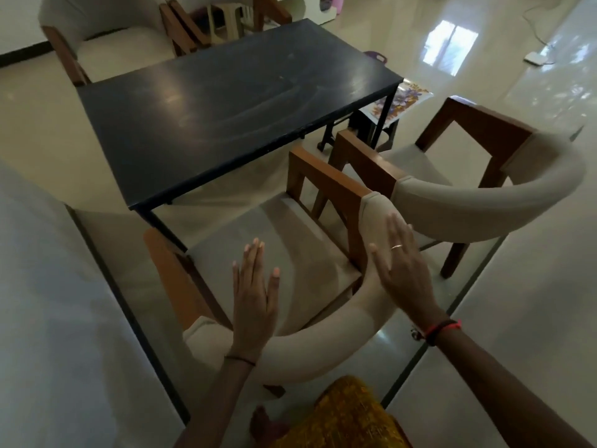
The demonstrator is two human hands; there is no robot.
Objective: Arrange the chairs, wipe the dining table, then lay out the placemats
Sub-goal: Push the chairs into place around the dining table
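Streaks mark the dark dining table (226, 108) on glossy pale floor tiles (533, 318). The cream-backed chair (323, 347) stands at its near edge; left hand (253, 302) and right hand (403, 273) lie flat, fingers straight, gripping nothing, at its curved backrest. Floral placemats (407, 98) rest on a stool (371, 124) past the table.

Dim light is seen throughout; window glare is mirrored on the floor (449, 46), a faint sheen on the dining table (200, 101); edges are bowed.

Far chair (119, 56) cropped at top, placemat (411, 96) half hidden
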